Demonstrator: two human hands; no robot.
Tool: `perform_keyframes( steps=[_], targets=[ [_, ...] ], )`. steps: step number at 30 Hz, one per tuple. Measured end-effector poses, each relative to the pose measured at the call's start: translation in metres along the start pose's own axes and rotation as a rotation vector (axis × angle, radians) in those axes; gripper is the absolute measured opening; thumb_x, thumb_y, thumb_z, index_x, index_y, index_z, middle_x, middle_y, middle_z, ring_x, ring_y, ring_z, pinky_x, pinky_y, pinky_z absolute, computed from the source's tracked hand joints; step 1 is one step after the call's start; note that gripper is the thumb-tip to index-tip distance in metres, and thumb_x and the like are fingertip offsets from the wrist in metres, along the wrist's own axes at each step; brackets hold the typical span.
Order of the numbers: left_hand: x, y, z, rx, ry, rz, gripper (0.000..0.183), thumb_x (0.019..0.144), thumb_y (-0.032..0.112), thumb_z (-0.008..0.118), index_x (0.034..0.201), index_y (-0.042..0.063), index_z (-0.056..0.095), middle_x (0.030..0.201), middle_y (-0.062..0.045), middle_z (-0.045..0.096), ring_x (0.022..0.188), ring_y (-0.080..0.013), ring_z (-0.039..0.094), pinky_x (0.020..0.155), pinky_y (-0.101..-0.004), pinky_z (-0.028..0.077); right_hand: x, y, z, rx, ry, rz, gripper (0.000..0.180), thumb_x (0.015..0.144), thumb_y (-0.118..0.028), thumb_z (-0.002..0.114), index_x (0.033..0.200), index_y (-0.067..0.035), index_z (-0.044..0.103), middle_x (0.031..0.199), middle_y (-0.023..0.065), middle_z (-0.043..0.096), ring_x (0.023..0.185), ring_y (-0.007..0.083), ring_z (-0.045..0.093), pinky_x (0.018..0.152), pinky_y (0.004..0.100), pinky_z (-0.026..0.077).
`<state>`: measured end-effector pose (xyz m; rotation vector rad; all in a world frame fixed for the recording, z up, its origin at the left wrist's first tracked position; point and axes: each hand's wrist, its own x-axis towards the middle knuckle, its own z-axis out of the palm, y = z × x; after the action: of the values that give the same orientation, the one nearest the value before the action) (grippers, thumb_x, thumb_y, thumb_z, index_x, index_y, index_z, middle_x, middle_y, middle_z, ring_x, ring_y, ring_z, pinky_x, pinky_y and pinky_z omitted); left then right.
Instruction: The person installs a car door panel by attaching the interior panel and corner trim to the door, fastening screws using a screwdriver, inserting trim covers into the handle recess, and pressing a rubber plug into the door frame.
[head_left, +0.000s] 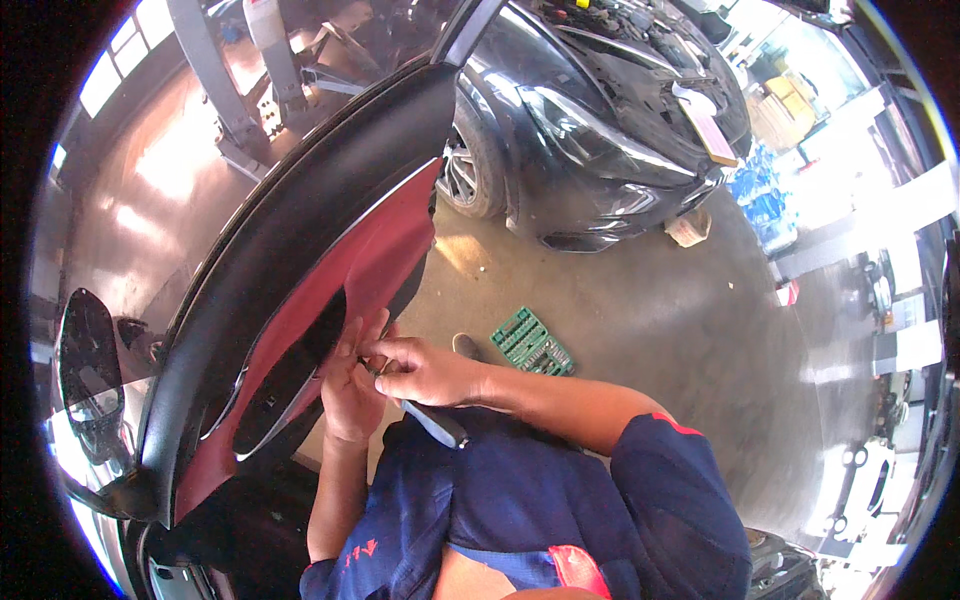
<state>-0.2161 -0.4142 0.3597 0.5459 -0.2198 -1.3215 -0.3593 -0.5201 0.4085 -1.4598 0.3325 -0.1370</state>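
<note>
In front of my body, both hands meet beside the trim panel (360, 247) of an open car door, black with a red insert. My left hand (352, 401) is raised with its palm turned inward and its fingertips close to the red panel. My right hand (435, 371) curls its fingers and thumb together against the left palm. A hand tool with a grey-blue handle (435, 426) slants out from under the right hand, towards my shirt. Its working end is hidden between the hands, so its kind cannot be told. A small dark piece shows at the right fingertips.
A green socket set case (532, 341) lies unfolded on the floor near my shoe (465, 345). Behind the door stands a dark car (585, 150) with its engine bay exposed. Lift posts (225, 90) rise at the upper left. Blue water bottles (761, 199) stand at the right.
</note>
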Motion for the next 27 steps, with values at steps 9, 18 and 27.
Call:
perform_keyframes(
  steps=[9, 18, 27],
  targets=[
    [0.002, -0.022, -0.009, 0.067, 0.041, -0.101, 0.041, 0.106, 0.033, 0.05, 0.138, 0.009, 0.06, 0.145, -0.016, 0.059, 0.133, -0.0309, 0.057, 0.113, -0.0507, 0.042, -0.004, 0.016, -0.021, 0.169, -0.028, 0.331, 0.038, 0.095, -0.013, 0.06, 0.129, 0.002, 0.062, 0.084, 0.0052, 0.063, 0.072, 0.0139, 0.063, 0.055, 0.0297, 0.049],
    [-0.088, -0.032, -0.076, 0.016, 0.343, -0.133, 0.044, 0.106, 0.04, 0.047, 0.14, 0.012, 0.055, 0.133, -0.009, 0.066, 0.12, -0.0253, 0.062, 0.103, -0.0463, 0.048, 0.079, 0.011, -0.055, 0.525, -0.08, 0.628, 0.026, 0.097, -0.019, 0.062, 0.119, -0.006, 0.058, 0.069, 0.0036, 0.058, 0.054, 0.0119, 0.054, 0.047, 0.0274, 0.044],
    [-0.147, -0.049, -0.134, -0.025, 0.65, -0.081, 0.036, 0.108, 0.029, 0.043, 0.131, 0.005, 0.058, 0.118, -0.011, 0.07, 0.1, -0.023, 0.067, 0.089, -0.0392, 0.055, 0.201, 0.056, -0.039, 0.197, -0.225, 0.817, 0.013, 0.096, -0.02, 0.063, 0.1, -0.009, 0.058, 0.067, 0.0013, 0.056, 0.052, 0.0104, 0.052, 0.044, 0.0255, 0.041]
  ],
)
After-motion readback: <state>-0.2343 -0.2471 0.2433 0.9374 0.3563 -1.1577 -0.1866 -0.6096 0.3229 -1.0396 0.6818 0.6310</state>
